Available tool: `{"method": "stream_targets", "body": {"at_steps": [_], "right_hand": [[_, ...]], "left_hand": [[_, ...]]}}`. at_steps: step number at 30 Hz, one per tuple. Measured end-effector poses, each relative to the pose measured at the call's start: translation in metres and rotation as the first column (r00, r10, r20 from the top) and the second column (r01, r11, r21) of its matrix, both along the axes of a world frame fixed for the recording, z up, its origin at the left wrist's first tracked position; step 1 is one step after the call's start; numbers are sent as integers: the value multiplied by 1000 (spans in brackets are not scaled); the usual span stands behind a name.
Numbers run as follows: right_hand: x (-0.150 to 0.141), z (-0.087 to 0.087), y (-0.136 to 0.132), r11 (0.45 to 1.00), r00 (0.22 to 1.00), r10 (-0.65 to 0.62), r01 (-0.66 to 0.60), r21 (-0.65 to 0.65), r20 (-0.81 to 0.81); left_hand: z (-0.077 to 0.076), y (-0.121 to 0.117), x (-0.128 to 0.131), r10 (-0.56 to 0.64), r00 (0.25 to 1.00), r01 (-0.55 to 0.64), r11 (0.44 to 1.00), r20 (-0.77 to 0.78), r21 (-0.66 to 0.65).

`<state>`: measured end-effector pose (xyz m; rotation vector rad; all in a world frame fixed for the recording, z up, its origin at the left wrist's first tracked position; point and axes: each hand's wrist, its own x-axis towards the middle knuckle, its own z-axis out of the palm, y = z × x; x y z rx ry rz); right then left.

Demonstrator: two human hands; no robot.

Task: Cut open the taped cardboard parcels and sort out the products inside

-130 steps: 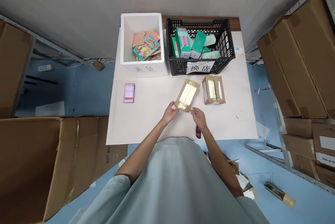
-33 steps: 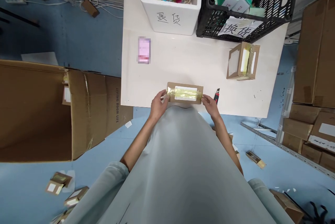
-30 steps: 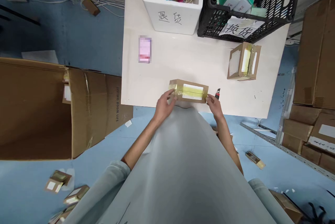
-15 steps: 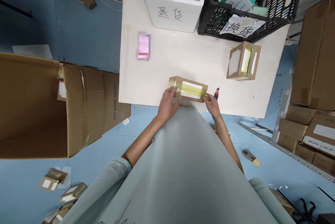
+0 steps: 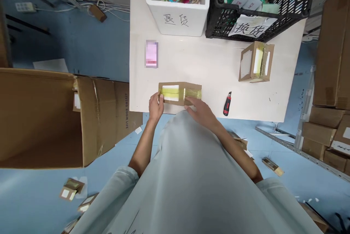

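Observation:
A small, long cardboard box (image 5: 181,97) with a white label and yellowish tape lies near the table's front edge, in front of my body. At its left end my left hand (image 5: 156,107) grips the corner beside the label, thumb on the near side. My right hand (image 5: 201,112) holds the taped right part, its fingers over the top and near edge. A black and red box cutter (image 5: 227,104) lies apart to the right, its blade end pointing away from me.
On the white table (image 5: 191,57) stand a white bin (image 5: 179,18) with booklets, a black crate (image 5: 222,22) with green boxes, and a taped carton (image 5: 247,66). A pink blurred item (image 5: 151,54) lies left. A large open carton (image 5: 105,117) stands beside the table; stacked cartons (image 5: 317,134) are right.
The box has been turned end for end, its label now at the left, and has moved left. Both hands moved left with it. The whole box cutter now shows.

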<state>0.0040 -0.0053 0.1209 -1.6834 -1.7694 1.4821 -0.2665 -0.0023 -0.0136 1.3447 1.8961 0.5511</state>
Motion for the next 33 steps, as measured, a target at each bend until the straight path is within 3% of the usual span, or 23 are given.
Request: {"method": "stream_targets", "body": {"at_steps": [5, 11, 15, 19, 22, 27, 30, 33], "right_hand": [[-9, -5, 5, 999, 996, 7, -4, 39, -91], [31, -51, 4, 960, 955, -278, 280, 3, -104], [64, -87, 7, 905, 906, -423, 421, -58, -23], [89, -109, 1, 859, 862, -500, 505, -80, 83], [97, -117, -12, 849, 860, -500, 510, -138, 101], [91, -125, -34, 834, 847, -528, 529, -156, 52], [90, -127, -39, 837, 850, -526, 519, -175, 2], [111, -124, -32, 838, 843, -537, 528, -137, -38]], "left_hand": [[6, 6, -12, 75, 996, -70, 993, 47, -96], [19, 6, 2, 132, 984, -120, 988, 120, -101], [25, 11, 18, 52, 977, -37, 996, 205, -76], [33, 9, 39, -79, 981, 87, 995, 177, -42], [40, -1, 48, -101, 985, 107, 994, 143, -36], [41, -13, 44, -4, 989, 20, 994, 145, -108], [38, -7, 41, 1, 996, 12, 991, 94, -137], [37, 11, 49, -78, 997, 76, 995, -27, -65]]}}
